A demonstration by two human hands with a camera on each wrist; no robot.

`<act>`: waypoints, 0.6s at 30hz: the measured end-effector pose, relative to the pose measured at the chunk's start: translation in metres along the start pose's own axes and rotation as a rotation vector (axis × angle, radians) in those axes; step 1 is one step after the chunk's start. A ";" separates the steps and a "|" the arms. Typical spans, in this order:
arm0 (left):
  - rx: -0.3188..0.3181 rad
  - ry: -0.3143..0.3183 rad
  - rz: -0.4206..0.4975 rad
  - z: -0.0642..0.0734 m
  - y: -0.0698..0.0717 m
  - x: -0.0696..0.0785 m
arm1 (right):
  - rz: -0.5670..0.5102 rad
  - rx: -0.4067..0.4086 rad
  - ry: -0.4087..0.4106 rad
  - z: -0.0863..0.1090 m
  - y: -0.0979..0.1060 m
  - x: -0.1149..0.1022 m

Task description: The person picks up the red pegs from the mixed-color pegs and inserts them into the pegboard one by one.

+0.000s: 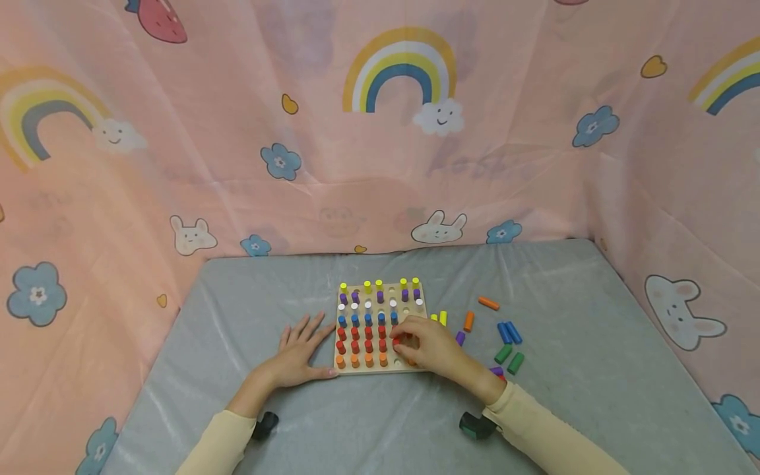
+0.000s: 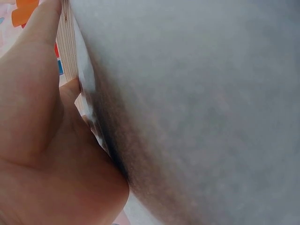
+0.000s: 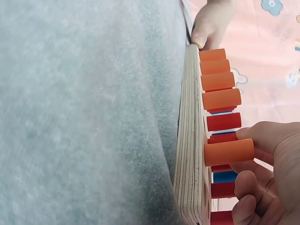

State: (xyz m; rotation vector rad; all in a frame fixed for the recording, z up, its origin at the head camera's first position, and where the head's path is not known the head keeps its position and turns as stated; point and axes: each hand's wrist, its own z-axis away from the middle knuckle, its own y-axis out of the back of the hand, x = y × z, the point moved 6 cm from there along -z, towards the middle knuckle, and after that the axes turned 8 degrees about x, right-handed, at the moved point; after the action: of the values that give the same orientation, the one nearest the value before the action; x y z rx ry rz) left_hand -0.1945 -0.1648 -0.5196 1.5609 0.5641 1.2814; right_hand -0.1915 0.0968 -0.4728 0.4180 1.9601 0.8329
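A wooden peg board (image 1: pixel 368 371) lies on the grey table, bearing rows of yellow, purple, white, blue, red and orange pegs. My left hand (image 1: pixel 299 356) is spread flat on the left, its thumb touching the near-left corner and its index finger at the side edge. My right hand (image 1: pixel 436 346) reaches over the right part of the board; its thumb and index finger pinch a red peg (image 1: pixel 396 344) standing in the second row from the front. In the right wrist view an orange peg (image 3: pixel 228 152) stands in front of these fingers. The hand hides several pegs and holes.
Loose pegs lie right of the board: orange pegs (image 1: pixel 489 303), blue pegs (image 1: pixel 508 332), green pegs (image 1: pixel 515 363), yellow pegs (image 1: pixel 443 318) and a purple peg (image 1: pixel 460 338). More sit partly under the right wrist. A pink patterned cloth (image 1: pixel 380 198) hangs behind the table.
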 end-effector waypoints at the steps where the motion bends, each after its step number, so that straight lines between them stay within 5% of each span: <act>1: 0.000 0.000 0.001 0.000 0.000 0.000 | -0.003 0.000 0.000 0.000 0.000 0.000; 18: -0.001 -0.006 -0.014 0.000 0.003 0.002 | 0.010 0.057 -0.003 0.013 0.027 0.008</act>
State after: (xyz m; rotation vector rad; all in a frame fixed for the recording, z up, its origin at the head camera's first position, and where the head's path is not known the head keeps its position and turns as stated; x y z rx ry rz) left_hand -0.1941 -0.1644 -0.5165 1.5573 0.5695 1.2657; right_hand -0.1852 0.1255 -0.4636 0.4626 1.9843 0.7832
